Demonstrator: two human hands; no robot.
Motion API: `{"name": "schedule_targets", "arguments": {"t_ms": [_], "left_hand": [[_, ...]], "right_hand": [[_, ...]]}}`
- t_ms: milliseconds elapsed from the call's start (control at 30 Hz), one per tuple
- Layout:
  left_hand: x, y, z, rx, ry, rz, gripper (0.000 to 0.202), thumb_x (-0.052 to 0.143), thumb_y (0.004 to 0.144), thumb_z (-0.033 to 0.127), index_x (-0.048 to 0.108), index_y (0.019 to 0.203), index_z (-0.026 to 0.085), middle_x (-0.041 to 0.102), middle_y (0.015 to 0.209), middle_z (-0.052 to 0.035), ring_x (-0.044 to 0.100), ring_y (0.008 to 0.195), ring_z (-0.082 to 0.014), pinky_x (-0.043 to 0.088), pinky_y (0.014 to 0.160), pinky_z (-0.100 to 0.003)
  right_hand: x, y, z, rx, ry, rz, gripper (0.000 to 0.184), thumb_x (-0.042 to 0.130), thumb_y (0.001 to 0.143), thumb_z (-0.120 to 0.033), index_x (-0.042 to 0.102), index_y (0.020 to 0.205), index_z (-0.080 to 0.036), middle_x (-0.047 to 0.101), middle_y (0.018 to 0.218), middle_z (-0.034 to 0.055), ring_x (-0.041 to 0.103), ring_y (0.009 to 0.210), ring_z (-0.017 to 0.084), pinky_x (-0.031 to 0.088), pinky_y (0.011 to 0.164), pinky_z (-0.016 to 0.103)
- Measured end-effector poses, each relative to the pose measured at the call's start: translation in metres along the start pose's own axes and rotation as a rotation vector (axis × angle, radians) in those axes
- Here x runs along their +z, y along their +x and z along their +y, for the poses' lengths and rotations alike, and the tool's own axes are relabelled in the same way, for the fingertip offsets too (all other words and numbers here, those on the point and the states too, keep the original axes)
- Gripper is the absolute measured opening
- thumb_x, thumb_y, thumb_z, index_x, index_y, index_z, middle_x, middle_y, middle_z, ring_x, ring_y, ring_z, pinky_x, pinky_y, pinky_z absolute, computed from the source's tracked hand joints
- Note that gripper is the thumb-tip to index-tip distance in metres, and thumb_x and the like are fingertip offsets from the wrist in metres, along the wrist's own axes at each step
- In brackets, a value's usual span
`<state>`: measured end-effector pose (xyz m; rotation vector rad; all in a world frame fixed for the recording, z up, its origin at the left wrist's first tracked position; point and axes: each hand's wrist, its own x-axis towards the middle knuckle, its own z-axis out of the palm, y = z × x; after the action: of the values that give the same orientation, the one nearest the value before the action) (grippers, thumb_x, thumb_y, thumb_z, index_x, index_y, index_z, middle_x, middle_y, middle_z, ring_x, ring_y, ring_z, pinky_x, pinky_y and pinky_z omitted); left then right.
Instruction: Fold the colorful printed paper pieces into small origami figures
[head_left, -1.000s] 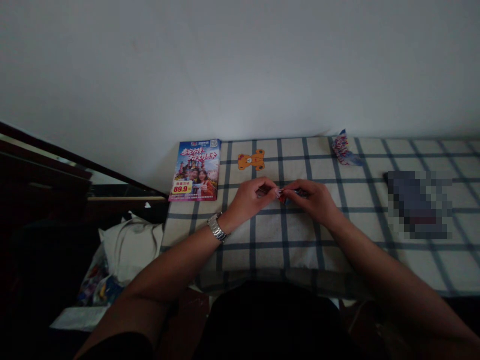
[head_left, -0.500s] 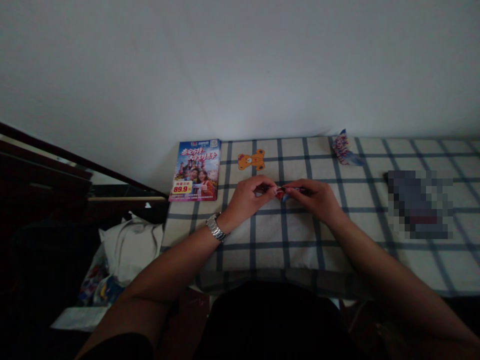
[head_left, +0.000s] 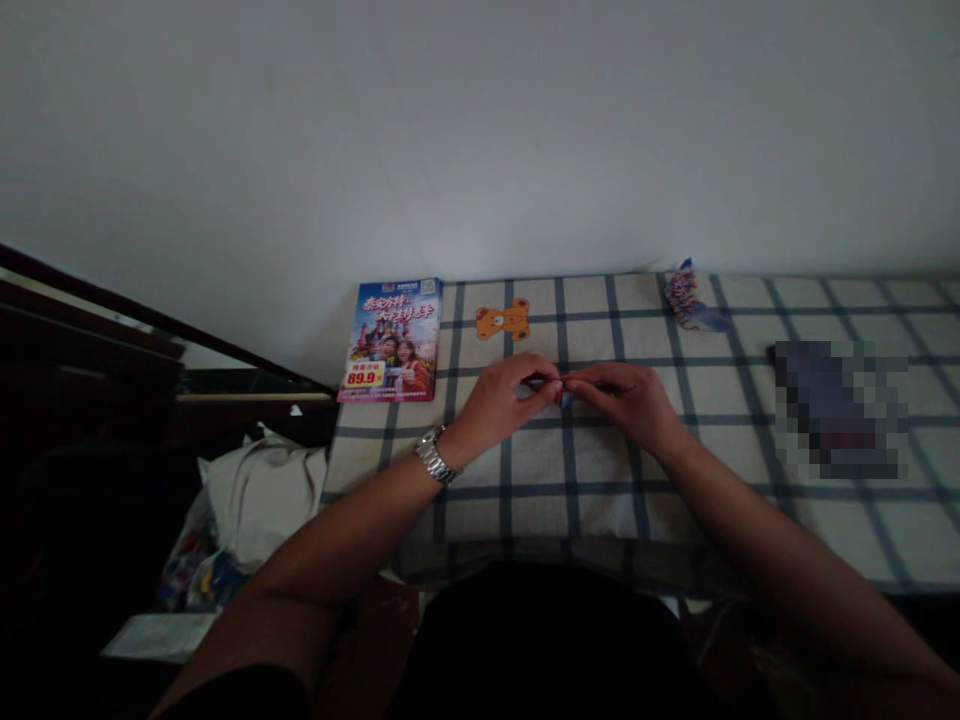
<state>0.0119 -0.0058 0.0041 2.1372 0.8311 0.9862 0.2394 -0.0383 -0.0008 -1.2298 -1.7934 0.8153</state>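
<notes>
Between my fingertips is a small piece of printed paper [head_left: 567, 398], blue and red, mostly hidden by the fingers. My left hand [head_left: 516, 385] pinches its left end, thumb and fingers pressed together. From the other side my right hand [head_left: 622, 395] grips it with fingertips and thumb. The two hands meet just above the checked tablecloth [head_left: 525, 510]. A silver watch [head_left: 435, 457] is on my left wrist. Behind my left hand, a bear figure [head_left: 504, 320] shows on the cloth.
A stack of printed flyers [head_left: 394, 340] lies at the table's left end. Crumpled or folded printed paper [head_left: 694, 300] stands near the wall. A pixelated dark object [head_left: 840, 410] lies at right. Below the table's left edge are white bags [head_left: 262, 500].
My fingertips have drawn closer together, so less of the paper shows between them. Both hands stay in nearly the same place.
</notes>
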Motion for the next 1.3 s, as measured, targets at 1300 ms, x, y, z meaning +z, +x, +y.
{"name": "schedule_targets", "arguments": {"t_ms": [1300], "left_hand": [[-0.0018, 0.0011, -0.0023, -0.024, -0.035, 0.036, 0.004, 0.07, 0.098, 0.023, 0.07, 0.095, 0.021, 0.074, 0.091, -0.0004, 0.069, 0.085, -0.0129, 0.055, 0.08, -0.026]], "right_hand": [[-0.0024, 0.002, -0.0002, 0.002, -0.032, 0.054, 0.02, 0.075, 0.096, -0.04, 0.084, 0.105, -0.025, 0.085, 0.101, 0.0041, 0.08, 0.09, 0.023, 0.062, 0.079, 0.032]]}}
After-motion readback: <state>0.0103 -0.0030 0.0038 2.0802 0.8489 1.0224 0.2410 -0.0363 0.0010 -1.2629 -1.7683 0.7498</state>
